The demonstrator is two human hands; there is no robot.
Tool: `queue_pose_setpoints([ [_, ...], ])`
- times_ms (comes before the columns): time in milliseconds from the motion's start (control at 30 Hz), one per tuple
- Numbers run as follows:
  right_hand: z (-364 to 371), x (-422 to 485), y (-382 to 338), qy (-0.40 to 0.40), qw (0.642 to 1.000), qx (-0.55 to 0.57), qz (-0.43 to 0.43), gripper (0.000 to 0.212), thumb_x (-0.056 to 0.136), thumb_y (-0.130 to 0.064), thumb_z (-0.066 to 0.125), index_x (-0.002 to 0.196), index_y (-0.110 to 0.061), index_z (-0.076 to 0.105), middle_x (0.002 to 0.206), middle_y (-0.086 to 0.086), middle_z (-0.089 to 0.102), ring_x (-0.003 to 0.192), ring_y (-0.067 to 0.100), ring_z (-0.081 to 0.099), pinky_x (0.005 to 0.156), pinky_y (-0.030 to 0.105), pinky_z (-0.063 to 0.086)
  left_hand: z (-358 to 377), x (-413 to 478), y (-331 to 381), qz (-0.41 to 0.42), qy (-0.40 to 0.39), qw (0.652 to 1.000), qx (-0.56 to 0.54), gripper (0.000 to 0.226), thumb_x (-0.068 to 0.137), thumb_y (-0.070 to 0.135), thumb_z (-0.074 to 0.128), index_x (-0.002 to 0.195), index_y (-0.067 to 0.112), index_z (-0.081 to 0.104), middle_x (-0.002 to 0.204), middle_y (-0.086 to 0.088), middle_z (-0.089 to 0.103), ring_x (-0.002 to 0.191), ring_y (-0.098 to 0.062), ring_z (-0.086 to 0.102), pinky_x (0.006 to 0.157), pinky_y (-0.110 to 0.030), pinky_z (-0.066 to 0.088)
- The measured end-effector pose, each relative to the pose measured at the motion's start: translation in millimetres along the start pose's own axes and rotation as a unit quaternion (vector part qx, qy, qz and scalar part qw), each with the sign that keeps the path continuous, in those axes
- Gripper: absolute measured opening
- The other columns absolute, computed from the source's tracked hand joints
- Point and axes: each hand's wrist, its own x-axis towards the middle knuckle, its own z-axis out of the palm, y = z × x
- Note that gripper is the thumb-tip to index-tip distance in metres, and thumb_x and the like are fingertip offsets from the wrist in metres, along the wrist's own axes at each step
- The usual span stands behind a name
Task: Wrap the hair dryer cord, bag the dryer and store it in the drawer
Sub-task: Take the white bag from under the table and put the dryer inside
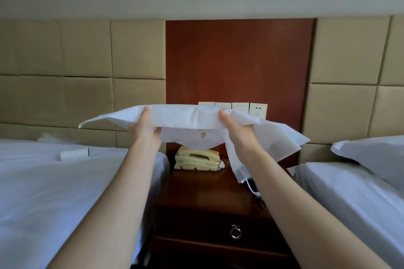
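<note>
Left hand and right hand, apart, both grip white bag raised above nightstand; bag partly hides telephone and wall switches. Drawer closed.

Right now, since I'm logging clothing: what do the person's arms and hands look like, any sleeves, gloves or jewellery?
Both forearms are bare down to the frame's edge, no sleeves. The left hand and right hand wear no gloves; neither wrist carries a watch or bracelet. The white bag hides most fingers, so rings cannot be judged.

Wooden nightstand beneath a reddish wall panel.
</note>
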Motion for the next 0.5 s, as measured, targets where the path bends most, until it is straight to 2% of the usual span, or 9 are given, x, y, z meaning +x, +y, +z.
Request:
queue_pose_setpoints([
  [67, 6, 6, 18, -0.014, 1.0, -0.017, 0.022, 0.046, 0.085, -0.041, 0.062, 0.12, -0.012, 0.056, 0.106, -0.002, 0.058, 0.091, 0.01, 0.055, 0.078, 0.022, 0.039, -8, 15, -5, -0.008, 0.015, 1.0, 0.007, 0.049, 0.087, 0.02, 0.066, 0.13, 0.012, 0.044, 0.115, -0.008, 0.059, 0.1, -0.023, 0.062, 0.075, -0.036, 0.057],
  [167, 16, 14, 47, -0.033, 0.998, -0.032, 0.044, 0.049, 0.085, -0.042, 0.061, 0.124, -0.013, 0.053, 0.111, -0.002, 0.056, 0.11, 0.016, 0.053, 0.091, 0.027, 0.038, -25, 38, -12, -0.02, 0.029, 0.999, 0.013, 0.049, 0.088, 0.02, 0.065, 0.131, 0.011, 0.046, 0.116, -0.008, 0.062, 0.1, -0.022, 0.064, 0.062, -0.031, 0.054],
  [233, 25, 17, 70, -0.051, 0.995, -0.043, 0.072, 0.055, 0.085, -0.046, 0.06, 0.128, -0.014, 0.051, 0.116, -0.001, 0.055, 0.117, 0.017, 0.05, 0.096, 0.027, 0.036, -38, 51, -18, -0.018, 0.042, 0.999, 0.021, 0.049, 0.088, 0.018, 0.065, 0.132, 0.01, 0.047, 0.117, -0.008, 0.063, 0.094, -0.02, 0.064, 0.066, -0.032, 0.055],
  [333, 41, 18, 114, -0.065, 0.99, -0.068, 0.109, 0.069, 0.08, -0.059, 0.058, 0.134, -0.018, 0.048, 0.134, -0.002, 0.05, 0.127, 0.017, 0.044, 0.106, 0.029, 0.032, -65, 68, -29, -0.023, 0.086, 0.995, 0.049, 0.044, 0.088, 0.014, 0.065, 0.129, 0.008, 0.051, 0.112, -0.008, 0.063, 0.089, -0.021, 0.063, 0.082, -0.036, 0.054],
  [367, 47, 17, 128, -0.066, 0.987, -0.087, 0.115, 0.074, 0.077, -0.064, 0.058, 0.135, -0.02, 0.046, 0.138, -0.003, 0.047, 0.129, 0.018, 0.042, 0.109, 0.03, 0.031, -76, 73, -34, -0.032, 0.097, 0.993, 0.057, 0.044, 0.087, 0.013, 0.065, 0.128, 0.007, 0.051, 0.112, -0.008, 0.064, 0.088, -0.022, 0.063, 0.082, -0.036, 0.054],
  [400, 53, 14, 140, -0.069, 0.987, -0.094, 0.114, 0.073, 0.078, -0.062, 0.058, 0.136, -0.021, 0.044, 0.139, -0.005, 0.045, 0.13, 0.017, 0.041, 0.109, 0.028, 0.03, -87, 79, -40, -0.043, 0.108, 0.991, 0.067, 0.045, 0.086, 0.012, 0.066, 0.128, 0.007, 0.052, 0.116, -0.009, 0.064, 0.085, -0.023, 0.063, 0.078, -0.037, 0.054],
  [467, 66, 7, 160, -0.093, 0.99, -0.052, 0.092, 0.058, 0.088, -0.041, 0.059, 0.138, -0.017, 0.042, 0.136, -0.007, 0.043, 0.131, 0.014, 0.039, 0.102, 0.017, 0.03, -110, 86, -51, -0.074, 0.119, 0.986, 0.088, 0.049, 0.082, 0.011, 0.069, 0.129, 0.007, 0.052, 0.118, -0.01, 0.065, 0.082, -0.024, 0.064, 0.069, -0.037, 0.054],
  [500, 72, 4, 170, -0.097, 0.992, -0.023, 0.084, 0.054, 0.09, -0.03, 0.059, 0.138, -0.015, 0.041, 0.138, -0.006, 0.044, 0.132, 0.013, 0.039, 0.102, 0.017, 0.03, -119, 87, -56, -0.088, 0.122, 0.984, 0.1, 0.049, 0.083, 0.012, 0.069, 0.129, 0.008, 0.052, 0.116, -0.009, 0.065, 0.083, -0.024, 0.064, 0.07, -0.036, 0.053],
])
